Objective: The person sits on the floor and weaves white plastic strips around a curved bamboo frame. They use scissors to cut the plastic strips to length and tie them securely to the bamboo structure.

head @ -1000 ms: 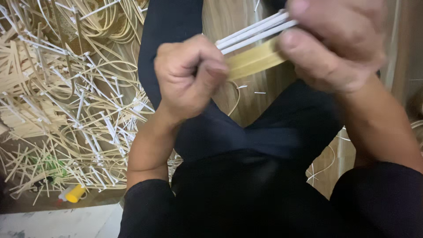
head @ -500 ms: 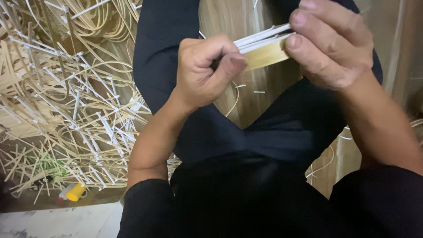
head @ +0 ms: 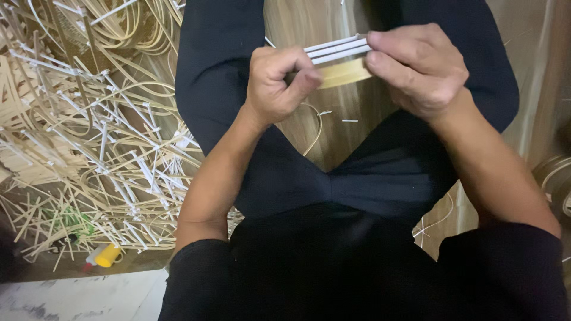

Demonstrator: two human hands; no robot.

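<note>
Fingers of both hands are clamping shut: your left hand (head: 276,83) & right hand (head: 416,68) are pinching the white sticks (head: 336,49) w/ tan strip (head: 344,74), held above your lap. Keep ends aligned, grip even.

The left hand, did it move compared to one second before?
Yes. The left hand has gone up and to the right, measured against the strip pile on the floor, and now sits closer to the right hand along the sticks.

A heap of thin pale cane strips (head: 83,131) lies left of the person's legs; a small yellow cylinder (head: 107,255) sits at its near edge.
</note>
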